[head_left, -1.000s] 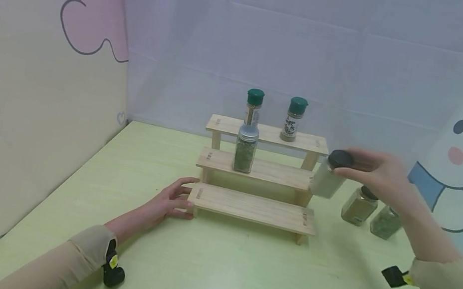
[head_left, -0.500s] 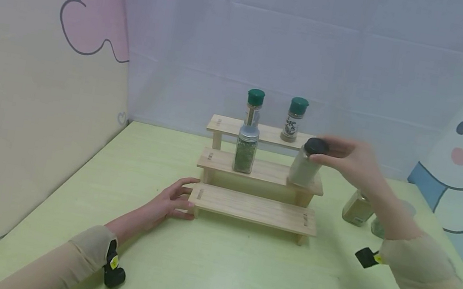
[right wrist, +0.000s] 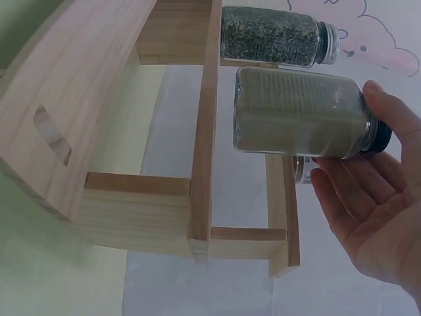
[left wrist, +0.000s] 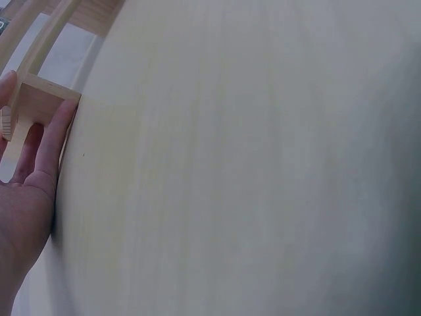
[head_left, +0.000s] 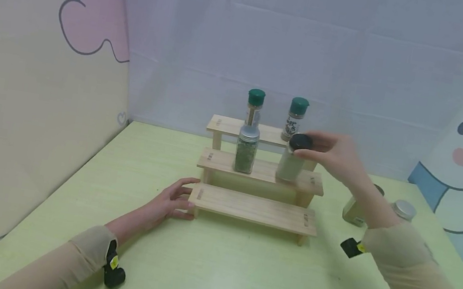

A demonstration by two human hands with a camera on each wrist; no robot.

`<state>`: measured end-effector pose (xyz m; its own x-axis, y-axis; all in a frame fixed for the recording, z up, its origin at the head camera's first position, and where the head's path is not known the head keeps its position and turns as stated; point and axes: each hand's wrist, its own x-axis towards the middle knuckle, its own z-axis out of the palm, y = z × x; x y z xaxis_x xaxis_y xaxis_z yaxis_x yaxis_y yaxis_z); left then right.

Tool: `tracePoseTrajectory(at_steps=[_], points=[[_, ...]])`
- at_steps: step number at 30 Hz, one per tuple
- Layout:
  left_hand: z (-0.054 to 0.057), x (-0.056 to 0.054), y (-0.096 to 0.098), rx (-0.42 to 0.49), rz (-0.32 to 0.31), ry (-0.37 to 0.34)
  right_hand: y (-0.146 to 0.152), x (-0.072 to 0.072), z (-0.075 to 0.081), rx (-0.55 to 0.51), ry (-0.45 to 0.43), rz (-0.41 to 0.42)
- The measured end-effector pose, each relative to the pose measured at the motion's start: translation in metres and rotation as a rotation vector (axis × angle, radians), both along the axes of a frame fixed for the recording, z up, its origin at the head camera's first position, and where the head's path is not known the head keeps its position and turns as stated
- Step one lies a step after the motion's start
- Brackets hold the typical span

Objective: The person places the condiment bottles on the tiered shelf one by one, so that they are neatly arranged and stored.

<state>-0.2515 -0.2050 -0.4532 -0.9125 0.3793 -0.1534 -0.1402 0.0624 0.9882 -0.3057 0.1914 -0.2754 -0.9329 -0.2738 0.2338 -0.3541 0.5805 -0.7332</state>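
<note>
My right hand (head_left: 333, 155) pinches a spice jar (head_left: 289, 166) by its black lid, thumb on one side and fingers on the other. Pale powder fills the clear glass. The jar stands upright over the middle step of a three-tier wooden rack (head_left: 255, 208), its base right at the board. To its left on that step is a jar of green herbs (head_left: 246, 153) with a silvery lid. My left hand (head_left: 170, 200) grips the left end of the lowest step; in the left wrist view its fingers (left wrist: 49, 148) straddle the board's end.
Two green-capped spice bottles (head_left: 254, 105) stand on the top step, the right one (head_left: 293, 119) partly behind the held jar. Right of the rack, a brown-powder jar (head_left: 354, 212) and a silver-lidded jar (head_left: 404, 210) are partly hidden by my right arm.
My right hand has carried the powder jar left from beside the rack to the middle step, and the jar has straightened upright. My left hand has stayed at the rack's end.
</note>
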Motion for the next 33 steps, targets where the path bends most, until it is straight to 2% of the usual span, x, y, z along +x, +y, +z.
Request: tracePoseTrajectory(at_steps=[10,18,25,33], points=[[0.003,0.0,0.0,0.002,-0.001,0.001,-0.007,-0.008,-0.007,0.012,0.004,0.031],[0.002,-0.001,0.0,0.012,-0.006,0.01,-0.012,-0.006,-0.006,0.026,0.015,0.021],[-0.001,0.0,0.001,0.03,-0.009,0.006,-0.014,-0.004,-0.012,0.05,0.038,0.008],[0.0,0.002,0.001,0.029,-0.002,0.009,-0.012,-0.003,-0.015,0.016,0.079,0.07]])
